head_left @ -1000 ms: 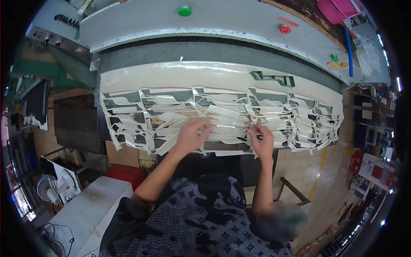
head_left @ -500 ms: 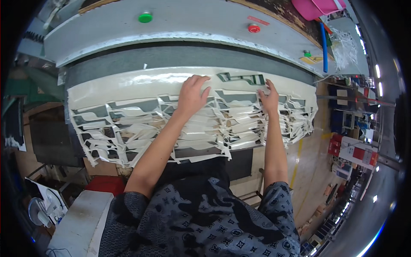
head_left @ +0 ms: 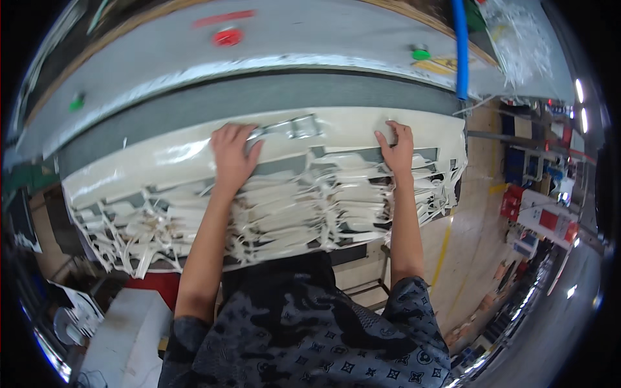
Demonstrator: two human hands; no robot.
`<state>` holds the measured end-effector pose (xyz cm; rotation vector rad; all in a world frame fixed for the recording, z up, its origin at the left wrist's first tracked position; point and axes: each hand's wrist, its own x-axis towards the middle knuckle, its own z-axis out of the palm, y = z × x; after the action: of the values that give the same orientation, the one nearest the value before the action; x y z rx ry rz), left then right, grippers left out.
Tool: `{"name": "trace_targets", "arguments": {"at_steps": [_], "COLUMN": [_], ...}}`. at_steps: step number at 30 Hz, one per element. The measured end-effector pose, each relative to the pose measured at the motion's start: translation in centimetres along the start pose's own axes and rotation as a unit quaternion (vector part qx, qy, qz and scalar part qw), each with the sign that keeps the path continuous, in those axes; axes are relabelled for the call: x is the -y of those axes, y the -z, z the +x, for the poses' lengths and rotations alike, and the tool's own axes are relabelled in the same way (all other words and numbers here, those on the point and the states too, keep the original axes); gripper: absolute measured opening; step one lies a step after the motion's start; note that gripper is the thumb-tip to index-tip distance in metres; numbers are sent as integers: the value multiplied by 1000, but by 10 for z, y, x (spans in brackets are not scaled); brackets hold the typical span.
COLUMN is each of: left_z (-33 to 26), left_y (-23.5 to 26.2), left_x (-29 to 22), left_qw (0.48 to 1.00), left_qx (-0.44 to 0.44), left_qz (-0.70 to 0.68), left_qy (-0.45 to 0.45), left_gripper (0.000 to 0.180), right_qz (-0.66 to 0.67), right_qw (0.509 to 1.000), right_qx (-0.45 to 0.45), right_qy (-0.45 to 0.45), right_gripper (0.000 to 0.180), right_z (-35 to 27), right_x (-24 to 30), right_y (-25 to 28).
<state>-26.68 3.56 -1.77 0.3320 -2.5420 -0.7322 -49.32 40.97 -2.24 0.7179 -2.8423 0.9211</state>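
A glossy cream sheet [head_left: 356,123] lies across the grey-green work surface, its near part cut into a web of openings and loose strips. On its uncut far band sits a thin metal-edged cutting die [head_left: 303,127], slightly blurred. My left hand [head_left: 234,158] is at the die's left end, fingers over it and thumb apart; that end is partly hidden. To the right, my right hand [head_left: 397,154] rests on the sheet, apart from the die, with thumb and fingers spread and nothing in them.
Beyond the sheet runs a grey machine beam [head_left: 310,45] with a red button [head_left: 228,37] and green buttons [head_left: 420,52]. A blue tube [head_left: 461,52] hangs at its right, near clear plastic wrap [head_left: 517,39]. A grey cabinet [head_left: 126,336] stands at lower left.
The die and my left hand have moved left together across the sheet. My right hand has come away from the die's right end. The red button appears farther left.
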Motion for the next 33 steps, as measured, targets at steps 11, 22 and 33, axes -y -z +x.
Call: {"name": "trace_targets", "arguments": {"at_steps": [11, 22, 33], "left_z": [15, 16, -48], "left_y": [-21, -13, 161], "left_x": [-33, -26, 121], "left_qw": [990, 992, 999], "left_qx": [17, 17, -9], "left_qz": [131, 106, 31], "left_qy": [49, 66, 20], "left_gripper": [25, 29, 27], "right_qz": [-254, -299, -382], "right_qw": [966, 952, 916], "right_qx": [-34, -63, -56], "right_qy": [-44, 26, -109], "right_gripper": [96, 81, 74], "right_z": [22, 25, 15], "right_x": [-192, -254, -87], "right_y": [82, 62, 77]}}
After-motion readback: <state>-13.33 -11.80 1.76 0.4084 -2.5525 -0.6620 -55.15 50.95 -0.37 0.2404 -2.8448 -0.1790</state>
